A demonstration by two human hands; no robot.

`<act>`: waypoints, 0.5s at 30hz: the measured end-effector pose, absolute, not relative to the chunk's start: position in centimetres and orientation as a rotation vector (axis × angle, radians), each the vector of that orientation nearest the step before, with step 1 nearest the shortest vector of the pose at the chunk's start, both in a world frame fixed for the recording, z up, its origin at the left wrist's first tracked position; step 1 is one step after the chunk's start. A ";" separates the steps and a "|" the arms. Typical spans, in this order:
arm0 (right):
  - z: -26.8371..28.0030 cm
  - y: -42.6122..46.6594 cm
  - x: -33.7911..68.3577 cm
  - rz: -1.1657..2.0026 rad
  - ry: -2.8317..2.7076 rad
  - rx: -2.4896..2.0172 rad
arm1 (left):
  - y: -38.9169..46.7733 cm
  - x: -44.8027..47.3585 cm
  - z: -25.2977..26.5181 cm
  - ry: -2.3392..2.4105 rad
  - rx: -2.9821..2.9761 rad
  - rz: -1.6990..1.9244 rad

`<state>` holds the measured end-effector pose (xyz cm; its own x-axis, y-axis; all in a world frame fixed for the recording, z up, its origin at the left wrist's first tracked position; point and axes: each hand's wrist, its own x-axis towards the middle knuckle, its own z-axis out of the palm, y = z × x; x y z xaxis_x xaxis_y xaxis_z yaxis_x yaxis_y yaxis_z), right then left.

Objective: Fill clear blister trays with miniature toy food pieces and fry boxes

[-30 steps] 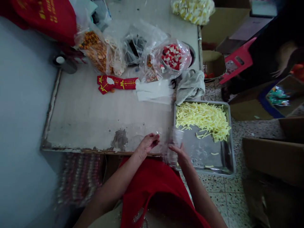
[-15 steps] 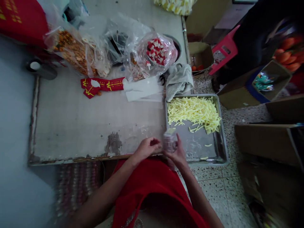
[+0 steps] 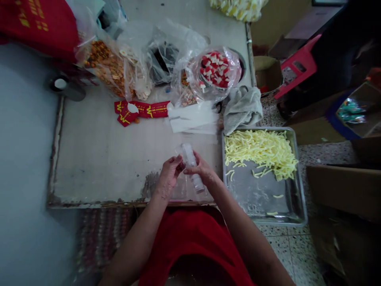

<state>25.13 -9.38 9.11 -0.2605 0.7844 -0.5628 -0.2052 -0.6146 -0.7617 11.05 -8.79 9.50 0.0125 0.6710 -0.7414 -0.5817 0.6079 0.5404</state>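
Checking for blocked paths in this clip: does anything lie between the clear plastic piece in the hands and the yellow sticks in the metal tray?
Nothing visible does. The left hand and right hand hold the clear plastic piece above the table edge; only bare tabletop and the metal tray rim separate it from the yellow sticks.

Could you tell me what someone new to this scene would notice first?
Probably the metal tray at the table's right edge, with pale yellow sticks heaped in its far half. Next, the left hand and right hand together over the near edge of the worn table, holding a small clear plastic container. Behind them lie clear bags, one showing red and white pieces.
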 end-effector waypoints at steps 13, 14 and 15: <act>3.7 2.2 26.4 0.901 -1.629 -1.897 | -4.6 3.3 6.6 1.321 0.006 1.139; 4.4 0.7 25.9 1.005 -1.591 -1.760 | -4.6 3.9 6.7 1.301 0.031 1.113; 5.2 -1.0 25.4 1.163 -1.552 -1.603 | -4.7 4.7 7.0 1.271 0.064 1.072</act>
